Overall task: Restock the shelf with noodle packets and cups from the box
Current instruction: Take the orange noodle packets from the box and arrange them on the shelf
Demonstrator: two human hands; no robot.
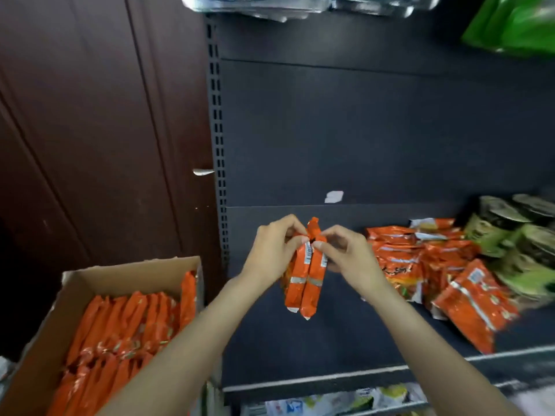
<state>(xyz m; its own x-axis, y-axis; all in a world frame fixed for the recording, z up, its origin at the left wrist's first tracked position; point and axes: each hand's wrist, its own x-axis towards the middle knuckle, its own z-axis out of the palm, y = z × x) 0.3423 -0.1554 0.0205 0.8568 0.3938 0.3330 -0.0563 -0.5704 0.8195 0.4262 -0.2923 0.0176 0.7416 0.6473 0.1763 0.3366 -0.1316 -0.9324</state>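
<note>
At the far left stands a dark brown wooden door [90, 130] with a small metal handle [202, 172], and below it an open cardboard box [72, 283] is packed with rows of orange noodle packets [126, 328] set on edge. Next comes the perforated upright [218, 139] of a dark shelf unit, whose shelf [345, 334] carries a pale front strip. Above the bare left part of that shelf the left hand [271, 250] and the right hand [345, 256] meet, each pinching with curled fingers the upper end of two orange held packets [306, 274], which hang side by side, touching, lower ends clear of the shelf. Further right, a loose heap of orange packets [435, 265] lies on the shelf, and beyond it green noodle cups [516, 235] are stacked at the right edge. Silvery packages [270, 4] and a green bag [516, 25] show on the level above.
</note>
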